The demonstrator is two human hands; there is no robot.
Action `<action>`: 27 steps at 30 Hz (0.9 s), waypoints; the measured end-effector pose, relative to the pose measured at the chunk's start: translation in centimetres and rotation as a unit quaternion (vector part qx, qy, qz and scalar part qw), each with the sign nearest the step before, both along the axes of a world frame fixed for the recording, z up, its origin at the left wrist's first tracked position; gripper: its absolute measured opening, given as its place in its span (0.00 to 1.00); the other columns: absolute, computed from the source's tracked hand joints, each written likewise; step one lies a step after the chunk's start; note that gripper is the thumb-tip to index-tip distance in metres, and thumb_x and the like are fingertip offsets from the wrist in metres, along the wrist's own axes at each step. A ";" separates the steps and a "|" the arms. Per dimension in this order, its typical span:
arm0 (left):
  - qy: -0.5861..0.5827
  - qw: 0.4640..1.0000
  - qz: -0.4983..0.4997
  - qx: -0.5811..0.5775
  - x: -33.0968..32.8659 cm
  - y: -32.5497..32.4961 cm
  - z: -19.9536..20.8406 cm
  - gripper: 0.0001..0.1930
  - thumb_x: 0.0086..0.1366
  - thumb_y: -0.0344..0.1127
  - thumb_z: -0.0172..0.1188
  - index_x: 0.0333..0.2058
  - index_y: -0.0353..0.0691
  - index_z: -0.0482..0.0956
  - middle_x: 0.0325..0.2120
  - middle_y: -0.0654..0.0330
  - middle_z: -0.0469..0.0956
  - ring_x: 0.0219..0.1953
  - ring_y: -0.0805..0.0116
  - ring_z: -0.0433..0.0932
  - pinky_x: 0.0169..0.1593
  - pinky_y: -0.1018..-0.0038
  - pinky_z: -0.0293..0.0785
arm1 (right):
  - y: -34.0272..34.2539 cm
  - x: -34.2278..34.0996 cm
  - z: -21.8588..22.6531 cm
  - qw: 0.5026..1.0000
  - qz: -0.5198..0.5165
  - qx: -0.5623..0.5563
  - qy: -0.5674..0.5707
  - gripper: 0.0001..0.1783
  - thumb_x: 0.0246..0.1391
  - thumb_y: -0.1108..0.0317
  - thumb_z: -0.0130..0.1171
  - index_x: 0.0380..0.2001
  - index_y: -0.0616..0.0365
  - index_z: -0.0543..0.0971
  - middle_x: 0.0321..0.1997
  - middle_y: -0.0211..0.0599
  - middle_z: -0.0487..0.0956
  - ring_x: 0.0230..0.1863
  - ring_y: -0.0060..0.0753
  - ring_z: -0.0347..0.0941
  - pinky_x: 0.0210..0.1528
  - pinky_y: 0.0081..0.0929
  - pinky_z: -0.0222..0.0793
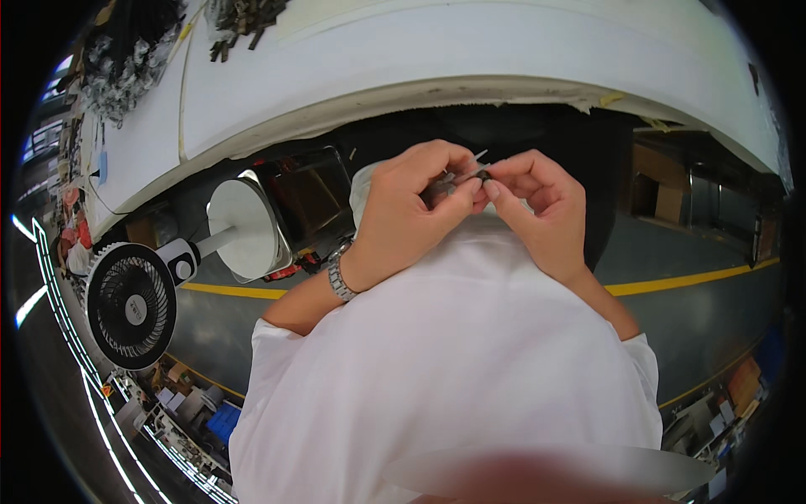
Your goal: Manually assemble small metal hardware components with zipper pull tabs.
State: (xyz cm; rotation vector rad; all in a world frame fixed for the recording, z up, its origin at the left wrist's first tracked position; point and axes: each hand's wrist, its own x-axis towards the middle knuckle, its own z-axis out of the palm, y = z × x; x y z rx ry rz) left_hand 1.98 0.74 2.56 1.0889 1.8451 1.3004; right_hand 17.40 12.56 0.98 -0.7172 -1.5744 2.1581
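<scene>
My left hand (pixel 411 206) and my right hand (pixel 537 206) meet in front of my chest, just below the edge of a white work table (pixel 470 50). Both pinch a small dark part (pixel 457 181) with a thin pale pin sticking out of its upper end. The left fingers curl around its lower end, and the right thumb and forefinger hold its tip. A metal watch (pixel 340 277) sits on my left wrist. Most of the part is hidden by my fingers.
A pile of small dark pieces (pixel 243 21) lies at the table's far edge. More dark parts (pixel 126 59) are heaped at the far left. A standing white fan (pixel 130 304) is on the floor at my left, beside a yellow floor line (pixel 235 291). Cardboard boxes (pixel 663 189) sit under the table at right.
</scene>
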 end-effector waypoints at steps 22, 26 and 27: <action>0.162 0.972 0.066 0.154 0.3 1.3 -2.2 0.14 0.62 0.19 0.66 0.45 0.35 0.77 0.38 0.58 0.79 0.31 0.71 0.79 0.34 0.75 0.78 | 0.3 -2.8 -2.7 0.998 -0.029 0.047 0.036 0.07 0.70 0.78 0.59 0.48 0.69 0.80 0.44 0.38 0.87 0.46 0.20 0.83 0.50 0.18 0.77; 0.150 0.974 0.088 0.146 0.3 1.3 -2.0 0.14 0.63 0.20 0.67 0.47 0.36 0.77 0.36 0.60 0.79 0.28 0.73 0.76 0.33 0.75 0.76 | 0.0 -3.2 -2.1 0.998 -0.027 0.032 0.042 0.08 0.70 0.78 0.60 0.48 0.69 0.80 0.45 0.39 0.87 0.46 0.22 0.83 0.51 0.19 0.77; 0.149 0.974 0.085 0.147 0.2 1.4 -1.9 0.14 0.63 0.20 0.67 0.47 0.36 0.77 0.36 0.60 0.79 0.28 0.73 0.76 0.33 0.75 0.76 | 0.0 -3.3 -2.1 0.998 -0.026 0.026 0.048 0.08 0.69 0.78 0.60 0.48 0.69 0.80 0.45 0.40 0.87 0.46 0.22 0.84 0.51 0.19 0.78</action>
